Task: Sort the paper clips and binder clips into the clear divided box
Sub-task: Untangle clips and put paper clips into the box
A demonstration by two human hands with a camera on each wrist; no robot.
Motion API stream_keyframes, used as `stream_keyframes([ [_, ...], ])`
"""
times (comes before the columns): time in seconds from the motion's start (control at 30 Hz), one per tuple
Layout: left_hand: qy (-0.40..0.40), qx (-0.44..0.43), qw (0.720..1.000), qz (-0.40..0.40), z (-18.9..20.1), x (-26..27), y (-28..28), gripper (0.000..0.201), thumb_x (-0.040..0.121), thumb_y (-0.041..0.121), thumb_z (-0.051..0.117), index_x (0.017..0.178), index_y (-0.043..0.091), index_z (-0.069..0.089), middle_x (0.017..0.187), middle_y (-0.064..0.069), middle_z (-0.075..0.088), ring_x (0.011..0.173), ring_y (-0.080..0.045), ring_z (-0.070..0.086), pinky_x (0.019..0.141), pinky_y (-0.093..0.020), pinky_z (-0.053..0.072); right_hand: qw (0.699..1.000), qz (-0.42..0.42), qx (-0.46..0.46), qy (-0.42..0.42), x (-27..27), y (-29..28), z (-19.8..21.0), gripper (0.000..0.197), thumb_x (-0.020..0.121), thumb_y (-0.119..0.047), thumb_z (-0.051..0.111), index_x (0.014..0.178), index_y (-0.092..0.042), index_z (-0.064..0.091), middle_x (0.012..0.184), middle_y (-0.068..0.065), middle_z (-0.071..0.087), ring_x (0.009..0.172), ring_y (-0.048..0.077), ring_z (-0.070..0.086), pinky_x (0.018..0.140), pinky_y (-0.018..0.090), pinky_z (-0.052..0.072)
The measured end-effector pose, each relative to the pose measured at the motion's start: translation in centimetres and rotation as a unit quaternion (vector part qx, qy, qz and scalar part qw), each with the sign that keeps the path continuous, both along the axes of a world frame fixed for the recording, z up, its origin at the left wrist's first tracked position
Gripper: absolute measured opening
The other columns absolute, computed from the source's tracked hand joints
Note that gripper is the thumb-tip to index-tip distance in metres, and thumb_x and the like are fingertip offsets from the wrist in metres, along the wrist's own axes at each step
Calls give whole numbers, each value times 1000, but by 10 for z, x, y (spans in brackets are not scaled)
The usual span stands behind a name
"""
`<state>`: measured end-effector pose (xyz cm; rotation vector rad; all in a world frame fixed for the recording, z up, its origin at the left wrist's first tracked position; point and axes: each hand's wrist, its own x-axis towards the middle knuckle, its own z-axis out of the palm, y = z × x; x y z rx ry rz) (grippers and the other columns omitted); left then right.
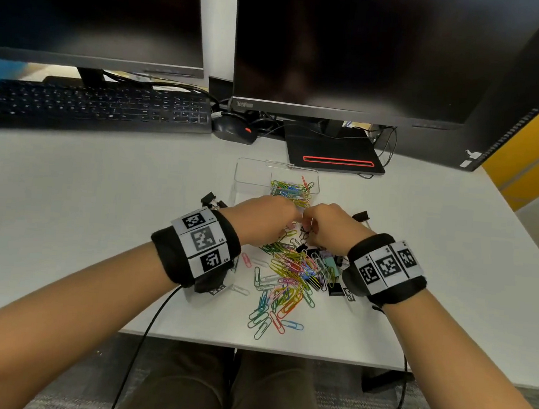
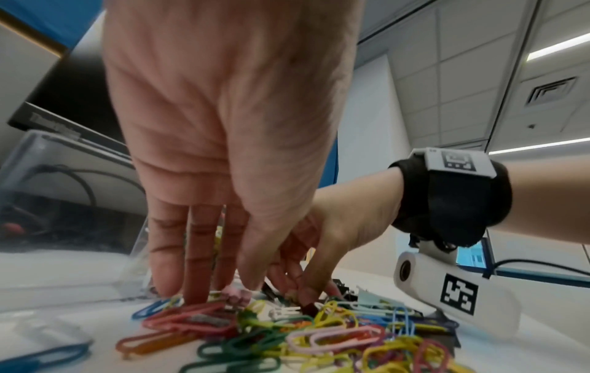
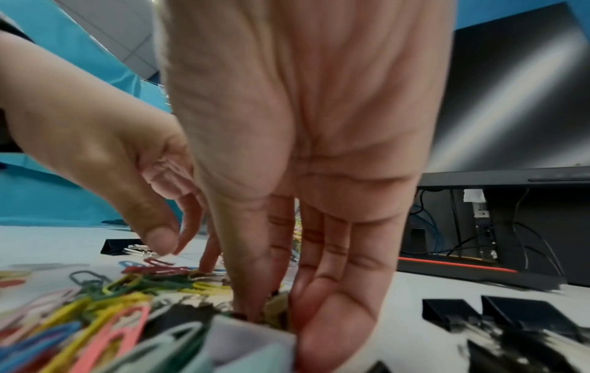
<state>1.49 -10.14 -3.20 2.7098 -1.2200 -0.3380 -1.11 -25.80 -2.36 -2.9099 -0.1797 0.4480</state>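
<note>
The clear divided box (image 1: 248,173) stands behind both hands; its right compartment holds several coloured paper clips (image 1: 292,190). A mixed pile of paper clips (image 1: 288,270) and pastel binder clips (image 1: 327,257) lies between my wrists. My left hand (image 1: 287,226) reaches down with straight fingers (image 2: 194,285) touching the pile's far edge, beside a pink binder clip (image 2: 236,294). My right hand (image 1: 308,230) dips into the pile, where thumb and fingers (image 3: 332,302) pinch a small olive-coloured clip (image 3: 277,306). Black binder clips (image 3: 453,313) lie to its right.
More black binder clips lie left (image 1: 209,198) and right (image 1: 361,216) of the box. A keyboard (image 1: 95,106), mouse (image 1: 233,130) and monitor stand (image 1: 333,151) sit behind it. The desk's front edge (image 1: 250,348) runs just below the pile.
</note>
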Motion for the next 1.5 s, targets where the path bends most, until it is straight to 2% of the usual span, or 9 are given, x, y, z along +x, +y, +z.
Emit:
stream_keyframes([
  [0.17,-21,35,999,-2,-1,0,-7,22,90,2,48,105,7,64,104,-13,60,96,-32,60,81,-43,51,999,5,-37,-14,0,3,0,3,83,-7,65,85,-10,64,86,12,59,85,29,58,68,28,37],
  [0.37,-19,43,999,8,4,-2,-14,14,89,0,47,95,5,59,104,-16,61,94,-33,60,79,-43,51,1000,-8,-7,-2,1,-5,1,12,78,-9,69,90,-6,67,94,13,65,87,28,62,69,31,47],
  [0.57,-30,41,999,15,1,-1,-12,13,90,6,53,102,7,58,106,-13,61,97,-32,60,77,-39,49,991,-99,91,-24,1,-34,17,8,84,-3,61,85,1,68,82,9,62,55,15,55,47,19,47],
  [0.77,-14,23,999,18,2,-1,-9,14,89,11,58,102,10,58,104,-11,63,97,-29,60,78,-40,51,992,-88,52,-80,6,-34,11,24,81,-17,71,104,-19,65,93,0,55,82,20,55,74,31,45],
  [0.97,-22,6,1000,16,6,-5,-2,9,87,8,58,95,7,63,99,-10,63,90,-26,60,73,-36,50,999,9,21,-30,2,0,-3,39,82,-15,67,120,-21,61,105,8,63,88,25,61,74,33,49],
  [1.1,-2,-26,999,41,6,-1,8,4,83,12,64,84,9,67,98,-6,60,91,-23,58,73,-35,48,999,12,-32,-26,3,11,-10,27,82,-13,66,109,-12,62,109,14,63,98,34,62,82,42,54],
  [1.27,17,-66,993,92,20,4,30,15,85,12,64,71,14,61,76,-1,60,75,-17,56,70,-31,48,999,-6,-30,-21,-1,15,-7,15,86,-8,62,100,-4,58,108,19,60,99,37,59,85,43,51],
  [1.43,43,-47,978,197,26,14,60,10,84,18,70,78,11,69,72,2,63,61,-9,54,58,-20,38,999,-4,-33,-29,-3,19,-4,13,87,1,55,98,-4,59,108,17,59,98,35,60,83,39,51],
  [1.5,46,-33,973,224,25,16,68,7,84,17,71,83,10,70,77,0,64,68,-15,57,61,-22,40,999,-8,-25,-32,-3,18,-2,12,84,0,57,95,-3,60,104,17,60,94,35,61,79,38,50],
])
